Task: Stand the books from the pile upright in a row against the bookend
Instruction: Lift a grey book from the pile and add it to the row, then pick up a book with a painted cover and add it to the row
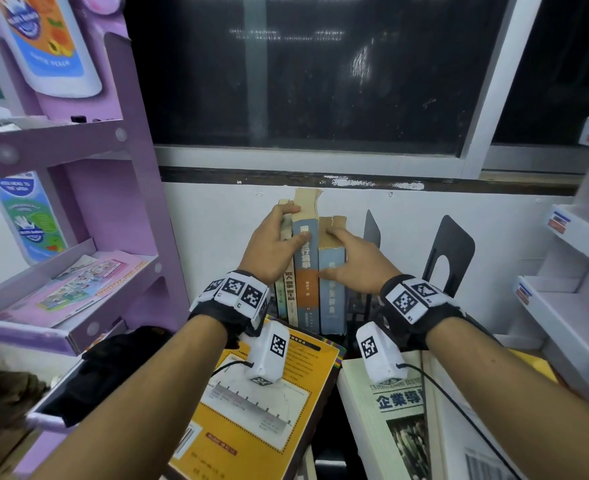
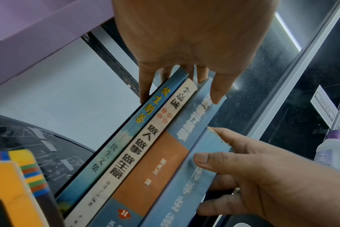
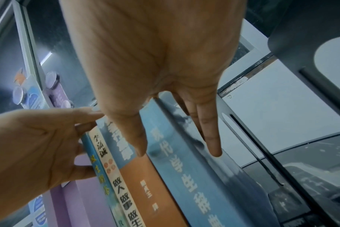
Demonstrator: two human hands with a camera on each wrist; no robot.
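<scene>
Two hands: I see both of mine on a row of four upright books at the far side of the desk [image 1: 362,344].
Left hand [image 1: 272,242]: fingers curl over the top of the thin books at the row's left end, thumb lies across the spine of the blue-and-orange book [image 1: 306,271]; it grips that left part of the row.
Right hand [image 1: 350,261]: fingers hook over the torn top of the pale blue book [image 1: 333,303], thumb presses on its spine; it clasps that book.
Row, left to right: thin blue book [image 2: 115,147], cream book [image 2: 144,138], blue-and-orange book, pale blue book, spines facing me, all touching.
Bookends: one black bookend [image 1: 371,230] stands just right of the pale blue book; whether they touch I cannot tell. A second black bookend [image 1: 454,251] stands farther right.
Pile: a yellow book [image 1: 269,403] lies flat near me on the left, a white book [image 1: 390,410] flat on the right.
Surroundings: purple display rack [image 1: 120,174] on the left, white shelves [image 1: 570,271] on the right, dark window [image 1: 320,74] beyond.
</scene>
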